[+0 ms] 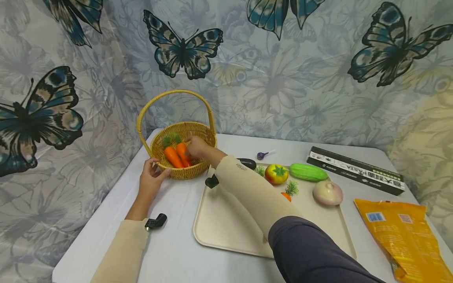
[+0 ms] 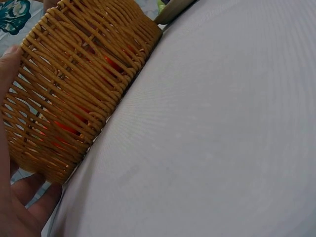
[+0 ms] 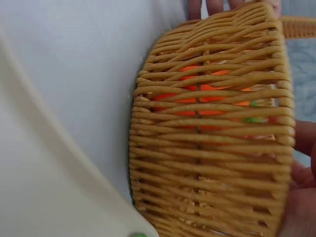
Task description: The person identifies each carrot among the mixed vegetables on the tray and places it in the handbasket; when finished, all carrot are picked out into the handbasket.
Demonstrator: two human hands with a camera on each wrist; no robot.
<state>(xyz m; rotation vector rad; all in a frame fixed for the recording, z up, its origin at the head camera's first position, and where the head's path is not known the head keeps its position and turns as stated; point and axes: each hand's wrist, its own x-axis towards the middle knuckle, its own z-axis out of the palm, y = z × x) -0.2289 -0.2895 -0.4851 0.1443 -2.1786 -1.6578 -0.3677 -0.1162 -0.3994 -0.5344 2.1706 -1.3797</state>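
A yellow wicker basket [image 1: 189, 171] with a tall arched handle stands at the table's back left. My left hand [image 1: 152, 179] grips its near left side, thumb by the rim; in the left wrist view the fingers [image 2: 44, 202] reach under the lower edge. Inside lie two orange carrots with green tops, the left carrot [image 1: 172, 156] beside the right carrot [image 1: 182, 151]. My right hand [image 1: 198, 147] reaches into the basket, curled fingers against the right carrot; I cannot tell whether they pinch it. Through the weave, orange shows in the right wrist view.
On a beige tray [image 1: 226, 232] lie an eggplant [image 1: 247, 163], a red-yellow tomato [image 1: 277, 174], a green cucumber [image 1: 308, 172], an onion [image 1: 328, 193] and a partly hidden carrot [image 1: 286, 196]. Behind is a small purple item [image 1: 262, 155]. A black-and-white box [image 1: 355, 169] and orange bag [image 1: 407, 236] lie right.
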